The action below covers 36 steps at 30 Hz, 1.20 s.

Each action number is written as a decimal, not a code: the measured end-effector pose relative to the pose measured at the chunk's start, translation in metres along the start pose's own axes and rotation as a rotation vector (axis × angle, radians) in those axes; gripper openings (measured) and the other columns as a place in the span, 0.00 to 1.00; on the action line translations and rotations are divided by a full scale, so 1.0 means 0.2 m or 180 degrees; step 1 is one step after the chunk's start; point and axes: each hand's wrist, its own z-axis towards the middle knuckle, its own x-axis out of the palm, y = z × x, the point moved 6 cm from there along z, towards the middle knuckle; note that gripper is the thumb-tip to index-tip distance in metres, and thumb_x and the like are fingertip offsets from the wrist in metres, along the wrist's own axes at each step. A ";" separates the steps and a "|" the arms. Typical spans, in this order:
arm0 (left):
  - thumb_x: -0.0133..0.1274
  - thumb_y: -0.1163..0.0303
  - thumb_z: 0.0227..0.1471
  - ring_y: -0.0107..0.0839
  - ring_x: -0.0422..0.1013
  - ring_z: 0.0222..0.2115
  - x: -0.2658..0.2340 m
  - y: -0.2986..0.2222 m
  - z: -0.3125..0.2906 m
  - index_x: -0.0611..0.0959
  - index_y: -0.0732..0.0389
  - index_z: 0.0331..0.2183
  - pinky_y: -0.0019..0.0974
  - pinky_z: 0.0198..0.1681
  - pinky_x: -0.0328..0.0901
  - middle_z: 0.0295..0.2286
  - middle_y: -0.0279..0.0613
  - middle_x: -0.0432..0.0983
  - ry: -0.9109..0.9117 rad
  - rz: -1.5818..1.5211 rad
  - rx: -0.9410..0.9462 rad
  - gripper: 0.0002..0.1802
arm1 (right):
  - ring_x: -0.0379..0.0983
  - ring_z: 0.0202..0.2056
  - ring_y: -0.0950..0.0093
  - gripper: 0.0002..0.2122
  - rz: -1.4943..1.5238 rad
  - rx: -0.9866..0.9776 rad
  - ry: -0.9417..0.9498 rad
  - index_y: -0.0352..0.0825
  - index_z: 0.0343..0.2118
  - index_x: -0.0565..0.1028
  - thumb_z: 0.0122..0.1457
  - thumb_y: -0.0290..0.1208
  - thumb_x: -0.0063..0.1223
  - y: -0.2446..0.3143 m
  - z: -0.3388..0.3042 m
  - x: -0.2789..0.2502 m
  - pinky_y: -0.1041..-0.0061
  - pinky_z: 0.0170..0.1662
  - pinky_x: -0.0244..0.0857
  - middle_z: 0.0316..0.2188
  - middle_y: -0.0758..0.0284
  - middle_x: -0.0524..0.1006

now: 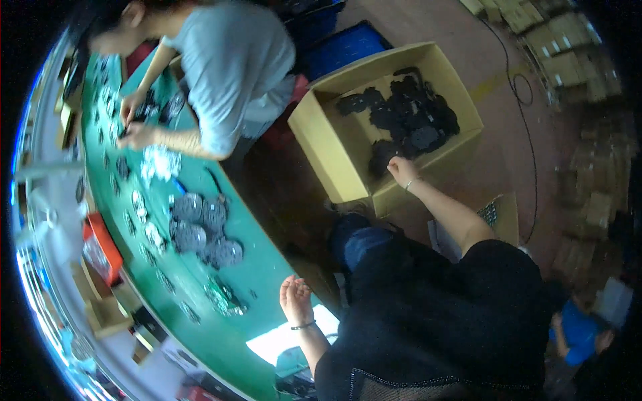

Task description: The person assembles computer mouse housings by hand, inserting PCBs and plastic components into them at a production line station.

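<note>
My right hand (pixel 403 172) reaches over the near wall of a large open cardboard box (pixel 333 160). Its fingers are closed at the edge of a black, roundish plastic part (pixel 382 156), which appears held by that edge. Further into the box lies a heap of similar black parts (pixel 418 113). At the right edge of the green worktable (pixel 257 294), my left hand (pixel 296 301) is raised with curled fingers. Whether anything small is pinched in them is hidden. Left of it, a cluster of dark grey round parts (pixel 200 230) rests on the table.
A co-worker (pixel 231 73) handles a small dark part at the table's far end. Shiny pieces (pixel 154 235) run along the table, near a white pile (pixel 160 164). Blue crates (pixel 354 47) stand behind the box. A cable (pixel 528 134) crosses the floor beside stacked cartons (pixel 562 40).
</note>
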 end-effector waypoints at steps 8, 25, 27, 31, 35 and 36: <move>0.44 0.68 0.53 0.24 0.66 0.21 0.11 0.12 0.12 0.73 0.61 0.34 0.26 0.21 0.60 0.25 0.36 0.71 0.0062 0.0997 -0.0472 0.08 | 0.64 0.42 0.60 0.13 -0.1157 0.1312 -0.0073 0.35 0.36 0.68 0.47 0.30 0.54 -0.57 0.45 -0.44 0.65 0.41 0.64 0.41 0.57 0.66; 0.46 0.74 0.51 0.23 0.69 0.24 0.69 0.53 0.19 0.74 0.63 0.35 0.25 0.23 0.63 0.26 0.39 0.74 0.0359 0.2516 -0.0599 0.07 | 0.44 0.57 0.57 0.45 -0.0744 0.2506 0.0069 0.56 0.59 0.42 0.40 0.33 0.61 -0.98 0.93 -0.61 0.55 0.49 0.57 0.58 0.62 0.43; 0.46 0.74 0.51 0.23 0.68 0.23 0.70 0.53 0.21 0.74 0.63 0.35 0.25 0.23 0.63 0.26 0.38 0.74 0.0359 0.2578 -0.0559 0.07 | 0.46 0.56 0.56 0.44 -0.0638 0.2318 0.0022 0.55 0.59 0.42 0.41 0.32 0.60 -0.96 0.92 -0.60 0.54 0.46 0.60 0.58 0.60 0.44; 0.46 0.75 0.51 0.23 0.68 0.21 0.67 0.54 0.21 0.73 0.64 0.36 0.24 0.21 0.62 0.26 0.39 0.74 0.0232 0.2597 -0.0510 0.09 | 0.52 0.54 0.55 0.39 -0.1154 0.1910 -0.0004 0.53 0.59 0.44 0.46 0.27 0.55 -0.92 0.93 -0.58 0.60 0.43 0.66 0.56 0.57 0.51; 0.46 0.74 0.51 0.24 0.69 0.22 0.72 0.52 0.16 0.74 0.65 0.37 0.25 0.23 0.64 0.27 0.40 0.74 0.0299 0.2569 -0.0345 0.09 | 0.54 0.52 0.54 0.33 -0.1396 0.1727 0.0015 0.51 0.58 0.47 0.51 0.21 0.45 -0.86 0.91 -0.63 0.66 0.43 0.67 0.55 0.56 0.52; 0.46 0.73 0.51 0.25 0.69 0.23 0.74 0.52 0.14 0.74 0.65 0.37 0.25 0.23 0.64 0.27 0.40 0.74 0.0389 0.2661 -0.0273 0.09 | 0.54 0.52 0.54 0.33 -0.1397 0.1674 0.0013 0.51 0.58 0.47 0.51 0.21 0.45 -0.87 0.92 -0.63 0.66 0.43 0.67 0.55 0.56 0.52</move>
